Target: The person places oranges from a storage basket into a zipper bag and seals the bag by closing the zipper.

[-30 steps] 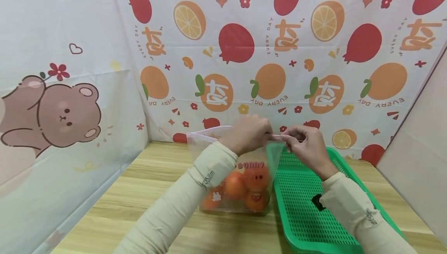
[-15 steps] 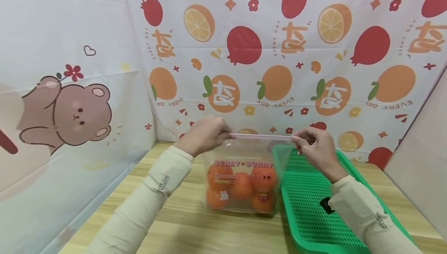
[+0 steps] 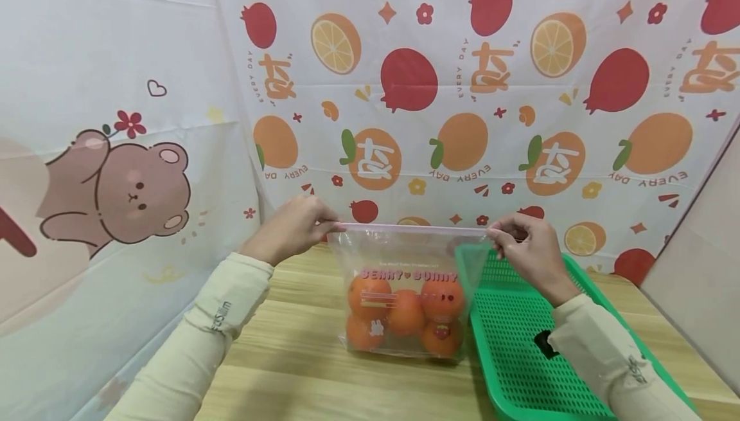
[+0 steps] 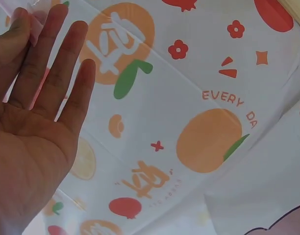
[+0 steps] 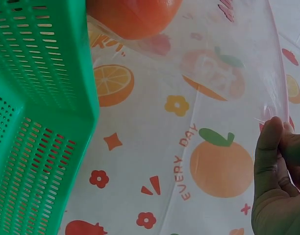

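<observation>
A clear zip bag [image 3: 413, 254] with a pink top strip stands upright on the wooden table, several orange fruits [image 3: 406, 313] inside it. My left hand [image 3: 293, 228] pinches the left end of the strip between thumb and forefinger. In the left wrist view the other fingers of that hand [image 4: 39, 112] are extended, and a bit of pink strip shows between thumb and forefinger. At the right end of the strip, my right hand [image 3: 532, 250] pinches the corner. The right wrist view shows this hand [image 5: 280, 171] at the bag's edge, thumb against finger.
A green perforated basket [image 3: 491, 369] stands right of the bag, under my right forearm, with a small black object [image 3: 545, 344] near the sleeve. Fruit-patterned cloth [image 3: 416, 132] hangs behind the wooden table [image 3: 324, 382]. A bear-printed sheet [image 3: 144, 196] hangs on the left.
My left hand has slid left along the strip from near the right corner to the left end. The strip is now stretched straight, while my right hand keeps its pinch at the right corner.
</observation>
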Motion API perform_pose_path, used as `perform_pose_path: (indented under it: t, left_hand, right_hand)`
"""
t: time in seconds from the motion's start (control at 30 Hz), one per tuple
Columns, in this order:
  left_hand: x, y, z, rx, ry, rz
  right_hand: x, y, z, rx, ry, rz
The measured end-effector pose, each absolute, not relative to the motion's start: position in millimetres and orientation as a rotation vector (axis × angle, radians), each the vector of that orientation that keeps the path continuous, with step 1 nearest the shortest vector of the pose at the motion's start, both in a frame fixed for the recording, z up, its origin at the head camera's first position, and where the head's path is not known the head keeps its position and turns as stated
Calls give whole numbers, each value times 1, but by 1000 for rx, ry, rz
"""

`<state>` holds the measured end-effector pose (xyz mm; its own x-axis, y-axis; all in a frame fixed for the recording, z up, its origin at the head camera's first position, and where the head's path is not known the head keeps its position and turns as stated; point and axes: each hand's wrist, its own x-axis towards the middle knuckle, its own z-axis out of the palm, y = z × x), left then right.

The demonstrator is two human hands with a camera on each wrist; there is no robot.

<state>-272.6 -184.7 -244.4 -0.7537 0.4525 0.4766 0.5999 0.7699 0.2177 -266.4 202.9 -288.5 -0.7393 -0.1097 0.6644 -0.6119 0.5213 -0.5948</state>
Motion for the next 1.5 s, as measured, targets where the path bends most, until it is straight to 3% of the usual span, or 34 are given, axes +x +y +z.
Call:
perform_pose_path:
  t: [0.23,0.43,0.57,0.73,0.97,1.2,1.5]
  left_hand:
    - [-277,-187,-267,-760,-2518,-896]
    - [-279,-177,-333,-644,-2386,-1862]
    - [-285,-163,-377,-612,-2275,-2162]
    - [-289,-145,-400,-505,-2100,-2222]
    - [-283,-131,-404,-412,-2081,-1987]
    - [-283,-134,-405,-279,-2124,-2047]
    - [-302,-141,-411,-154,-2379,-2236]
  right_hand:
    - [-269,206,-294,605,-2236,1238]
    - [-275,213,-307,666,-2299,1666]
    - [-281,210,-322,659,-2437,1803]
    - [-286,195,-334,677,-2413,1845]
    - [-282,183,-335,630,-2303,1821]
    - [-290,178,-342,488,-2410,1793]
    - [-324,167,-344,369,-2703,1283]
